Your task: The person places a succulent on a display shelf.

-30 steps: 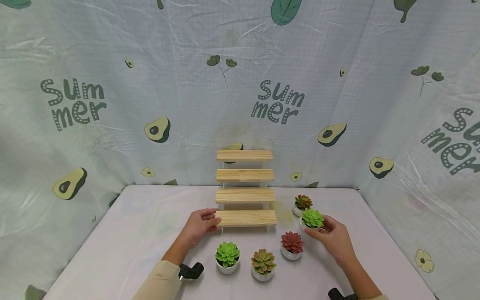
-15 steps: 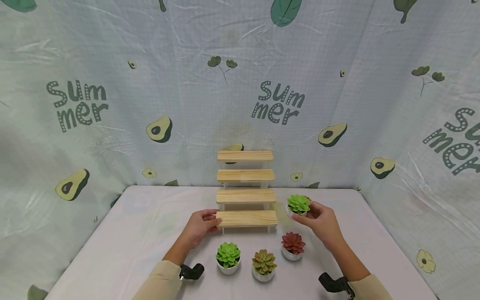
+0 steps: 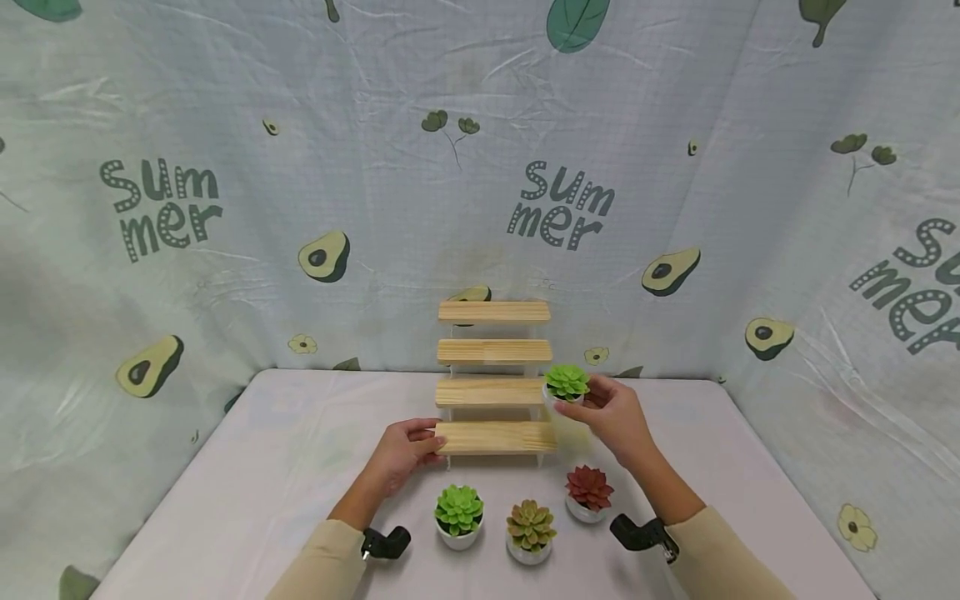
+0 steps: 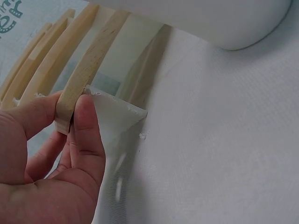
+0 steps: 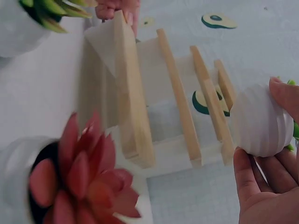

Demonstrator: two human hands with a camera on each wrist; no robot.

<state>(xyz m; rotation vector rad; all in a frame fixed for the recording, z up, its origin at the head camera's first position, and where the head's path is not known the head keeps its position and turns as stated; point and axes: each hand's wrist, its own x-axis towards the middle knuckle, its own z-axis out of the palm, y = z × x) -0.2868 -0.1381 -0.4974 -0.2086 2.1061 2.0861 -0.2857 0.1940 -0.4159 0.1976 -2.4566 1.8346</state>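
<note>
A tiered wooden display stand [image 3: 495, 392] with pale slat shelves stands near the back of the table. My left hand [image 3: 405, 454] pinches the left end of its lowest shelf, thumb on one face and fingers on the other, as the left wrist view shows. My right hand [image 3: 618, 417] holds a bright green potted succulent [image 3: 567, 381] by its white ribbed pot [image 5: 261, 121]. That pot is in the air beside the right end of the second shelf from the bottom; whether they touch I cannot tell.
In front of the stand are another green succulent [image 3: 459, 510], a brownish-green one [image 3: 531, 525] and a red one [image 3: 589, 487], all in white pots on the white table [image 3: 225, 492]. A printed curtain [image 3: 360, 167] hangs close behind the stand.
My right hand has carried the green succulent left and up, from the table's right side to the stand. A brownish succulent there has passed out of sight behind this hand. My left hand keeps its grip.
</note>
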